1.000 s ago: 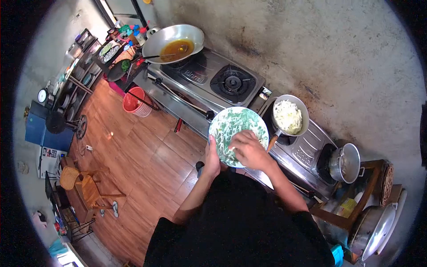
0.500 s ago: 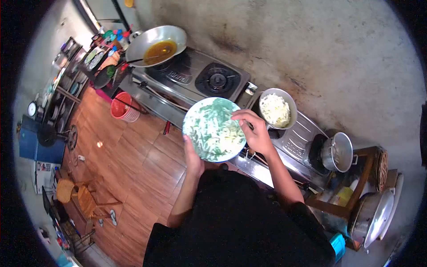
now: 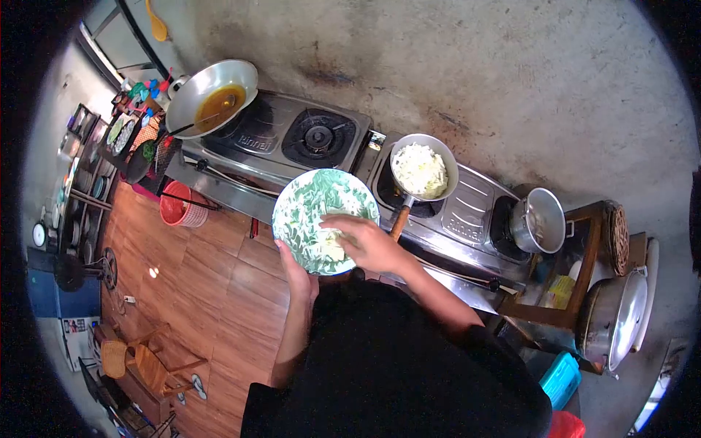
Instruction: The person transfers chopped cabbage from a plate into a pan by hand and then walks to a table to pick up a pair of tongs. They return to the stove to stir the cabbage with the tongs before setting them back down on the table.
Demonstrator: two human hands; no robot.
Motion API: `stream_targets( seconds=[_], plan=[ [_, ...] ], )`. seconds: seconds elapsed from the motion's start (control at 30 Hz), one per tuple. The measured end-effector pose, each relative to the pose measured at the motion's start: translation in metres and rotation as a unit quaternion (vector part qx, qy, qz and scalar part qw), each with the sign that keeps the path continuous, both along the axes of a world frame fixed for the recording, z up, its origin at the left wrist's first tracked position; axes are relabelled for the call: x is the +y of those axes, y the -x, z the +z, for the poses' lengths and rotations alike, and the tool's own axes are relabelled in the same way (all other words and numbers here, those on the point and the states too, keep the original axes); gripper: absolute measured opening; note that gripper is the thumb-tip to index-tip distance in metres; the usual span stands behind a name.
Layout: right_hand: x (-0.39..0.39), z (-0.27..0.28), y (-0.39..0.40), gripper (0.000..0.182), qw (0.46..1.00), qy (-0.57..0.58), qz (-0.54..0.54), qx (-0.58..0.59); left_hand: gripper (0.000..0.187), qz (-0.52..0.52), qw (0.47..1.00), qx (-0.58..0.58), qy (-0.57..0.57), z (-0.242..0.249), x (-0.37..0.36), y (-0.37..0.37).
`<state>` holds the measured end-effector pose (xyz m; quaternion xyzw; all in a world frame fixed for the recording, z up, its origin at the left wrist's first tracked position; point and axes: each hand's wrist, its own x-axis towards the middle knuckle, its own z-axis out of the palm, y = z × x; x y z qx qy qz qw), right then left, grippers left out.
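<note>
My left hand (image 3: 296, 274) grips the lower left rim of a green-and-white plate (image 3: 328, 188), its thumb on the edge. Over the plate, my right hand (image 3: 369, 244) curls its fingers around a clump of pale shredded pieces (image 3: 332, 248), which look like chopped vegetable. A few more light bits seem to lie on the plate, but its mottled pattern makes them hard to tell apart. Just beyond my right hand, a saucepan (image 3: 454, 175) with a wooden handle (image 3: 399, 223) sits on a burner, holding a heap of similar pale pieces (image 3: 420, 171).
At the left of the stove (image 3: 255, 131), a wide wok (image 3: 179, 106) contains brown oil and a long-handled utensil. A smaller metal pot (image 3: 546, 208) stands on the right burner. A red bucket (image 3: 193, 214) is on the floor, and a wooden cabinet (image 3: 584, 285) stands at right.
My right hand has moved from the plate's right edge in over its middle, fingers closing on the pieces. More of the green pattern shows. The whole view has shifted somewhat.
</note>
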<state>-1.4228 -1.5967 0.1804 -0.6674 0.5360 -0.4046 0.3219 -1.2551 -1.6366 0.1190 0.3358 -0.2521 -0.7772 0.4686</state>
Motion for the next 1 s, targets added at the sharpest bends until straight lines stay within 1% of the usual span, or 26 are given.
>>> stream_targets(
  seconds=[0.03,0.07,0.17,0.23,0.27,0.33,0.37,0.43,0.47,0.53,0.57,0.6,0.67,0.7,0.73,0.77,0.8,0.83,0.87,0.93,1.0],
  plan=[
    [-0.002,0.007,0.005,0.040,0.999,0.004,-0.010,-0.037,0.073,0.007,1.000,0.002,0.002,0.002,0.000,0.001],
    [-0.004,0.007,0.012,0.040,0.999,0.024,-0.017,-0.026,0.071,0.015,1.000,0.004,0.004,0.003,0.000,0.002],
    [-0.006,0.025,0.034,0.039,0.999,0.003,-0.041,-0.023,0.071,0.011,1.000,0.001,0.010,0.003,0.001,0.004],
    [-0.007,0.030,0.042,0.036,0.997,0.021,-0.046,0.056,0.071,0.007,1.000,0.001,0.008,0.005,0.001,0.005],
    [-0.008,0.029,0.042,0.036,0.997,0.021,-0.047,0.056,0.071,0.003,1.000,0.000,0.005,0.006,0.000,0.005],
    [-0.011,0.024,0.038,0.030,0.985,-0.018,-0.054,0.164,0.071,-0.003,1.000,-0.007,0.000,-0.001,0.000,0.005],
    [-0.010,0.023,0.033,0.030,0.985,-0.018,-0.057,0.164,0.071,-0.008,1.000,-0.013,-0.005,-0.006,0.000,0.005],
    [-0.010,0.025,0.021,0.024,0.967,-0.066,-0.085,0.232,0.070,-0.013,1.000,-0.021,0.011,-0.014,0.002,0.006],
    [-0.013,0.015,0.020,0.024,0.966,-0.067,-0.091,0.232,0.070,-0.015,0.999,-0.029,0.027,-0.018,0.003,0.006],
    [-0.020,-0.013,0.021,0.020,0.972,-0.071,-0.042,0.218,0.070,-0.020,0.999,-0.039,0.024,-0.022,0.006,0.003],
    [-0.018,-0.022,0.020,0.016,0.980,-0.043,-0.057,0.188,0.070,-0.017,0.998,-0.051,0.021,-0.024,0.007,0.002],
    [-0.018,-0.024,0.022,0.016,0.979,-0.044,-0.060,0.188,0.070,-0.021,0.998,-0.051,0.020,-0.023,0.008,0.001],
    [-0.018,-0.028,0.025,0.016,0.994,-0.021,-0.044,0.095,0.070,-0.016,0.999,-0.033,-0.002,-0.022,0.010,-0.002],
    [-0.018,-0.029,0.027,0.015,0.996,0.004,-0.046,0.071,0.072,-0.021,0.999,-0.033,-0.023,-0.021,0.010,-0.003],
    [-0.017,-0.028,0.029,0.015,0.996,0.004,-0.048,0.070,0.072,-0.023,0.999,-0.034,-0.023,-0.021,0.010,-0.002],
    [-0.015,-0.027,0.030,0.015,0.997,-0.047,-0.064,-0.023,0.073,-0.019,0.999,-0.034,-0.030,-0.020,0.011,-0.001],
    [-0.013,-0.025,0.032,0.014,0.985,-0.098,-0.078,-0.115,0.075,-0.014,0.999,-0.035,-0.038,-0.017,0.011,-0.001],
    [-0.013,-0.030,0.033,0.015,0.966,-0.114,-0.070,-0.221,0.075,-0.014,0.999,-0.034,-0.038,-0.014,0.012,0.001],
    [-0.011,-0.031,0.036,0.015,0.966,-0.114,-0.070,-0.222,0.075,-0.016,0.999,-0.031,-0.029,-0.011,0.012,0.003],
    [-0.009,-0.025,0.043,0.014,0.919,-0.164,-0.070,-0.352,0.076,-0.017,0.999,-0.026,-0.019,-0.009,0.011,0.007],
    [-0.008,-0.023,0.049,0.015,0.914,-0.171,-0.084,-0.358,0.074,-0.026,0.999,0.004,-0.019,-0.009,0.010,0.009]
  ],
)
